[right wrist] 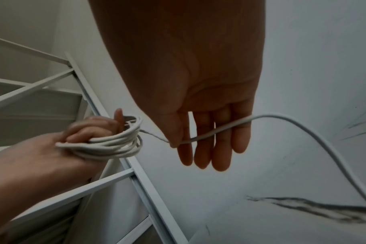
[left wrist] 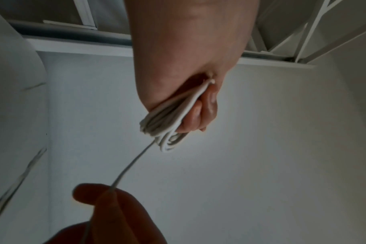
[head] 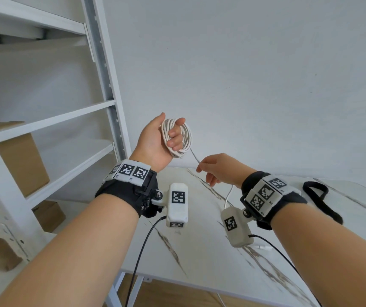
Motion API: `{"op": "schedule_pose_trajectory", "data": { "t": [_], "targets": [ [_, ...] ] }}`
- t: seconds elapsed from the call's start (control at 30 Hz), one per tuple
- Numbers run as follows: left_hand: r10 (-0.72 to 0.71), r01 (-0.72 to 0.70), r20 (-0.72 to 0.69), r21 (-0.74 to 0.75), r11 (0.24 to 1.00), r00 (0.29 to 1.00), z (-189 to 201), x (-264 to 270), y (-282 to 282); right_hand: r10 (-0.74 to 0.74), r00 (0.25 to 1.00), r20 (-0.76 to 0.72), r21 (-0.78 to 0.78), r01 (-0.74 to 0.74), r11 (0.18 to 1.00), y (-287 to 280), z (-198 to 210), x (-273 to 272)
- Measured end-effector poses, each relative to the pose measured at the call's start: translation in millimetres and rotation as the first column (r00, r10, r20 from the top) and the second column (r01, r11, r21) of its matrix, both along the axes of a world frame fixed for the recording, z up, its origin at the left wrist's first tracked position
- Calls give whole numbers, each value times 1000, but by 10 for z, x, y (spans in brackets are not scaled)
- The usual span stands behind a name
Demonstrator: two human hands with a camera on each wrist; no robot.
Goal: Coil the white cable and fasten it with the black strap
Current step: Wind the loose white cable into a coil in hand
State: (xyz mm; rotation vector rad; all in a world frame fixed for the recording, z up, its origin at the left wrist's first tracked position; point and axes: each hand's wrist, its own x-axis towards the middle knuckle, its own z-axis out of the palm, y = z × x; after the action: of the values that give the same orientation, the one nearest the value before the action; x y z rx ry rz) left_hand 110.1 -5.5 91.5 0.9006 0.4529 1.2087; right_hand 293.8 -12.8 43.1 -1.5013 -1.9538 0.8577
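My left hand [head: 165, 138] is raised above the table's far edge and grips a coil of white cable [head: 183, 138] of several loops wound round its curled fingers [left wrist: 201, 110]. A free strand [head: 195, 157] runs from the coil [right wrist: 115, 142] down to my right hand [head: 213, 168], which pinches it between thumb and forefinger [right wrist: 178, 140], the other fingers straight. The loose tail [right wrist: 303, 128] hangs from that hand to the table. The black strap [head: 320, 199] lies in a loop on the table at the right, beyond my right wrist.
A white table with dark marble veins [head: 199, 251] lies under both hands. A white metal shelf unit [head: 102, 103] stands at the left with cardboard boxes [head: 24, 165] on its shelves. A plain white wall is behind. Black camera leads [head: 142, 251] hang from both wrists.
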Motion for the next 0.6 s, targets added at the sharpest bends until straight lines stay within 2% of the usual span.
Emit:
{"op": "schedule_pose_trajectory", "data": {
  "t": [0.1, 0.23, 0.33, 0.47, 0.53, 0.6],
  "targets": [
    [88, -87, 31, -33, 996, 996, 26, 7, -3, 64, 996, 61, 17, -66, 998, -41, -7, -40],
    [232, -231, 1, -50, 972, 973, 36, -10, 42, 162, 970, 182, -1, -164, 986, -114, 11, -46],
    [338, -340, -35, -59, 939, 940, 17, -21, 89, 205, 963, 177, -31, -203, 979, -160, 42, -50],
    [497, -505, -126, -38, 862, 859, -6, -9, 133, 246, 961, 122, -66, -240, 969, -198, 91, -89],
    [556, -561, -236, 51, 826, 797, -11, 41, 121, 261, 959, 110, -52, -257, 965, -213, 126, -121],
    [616, -592, -346, 187, 784, 707, -10, 97, 96, 280, 954, 108, -42, -277, 960, -234, 156, -161]
  ]
}}
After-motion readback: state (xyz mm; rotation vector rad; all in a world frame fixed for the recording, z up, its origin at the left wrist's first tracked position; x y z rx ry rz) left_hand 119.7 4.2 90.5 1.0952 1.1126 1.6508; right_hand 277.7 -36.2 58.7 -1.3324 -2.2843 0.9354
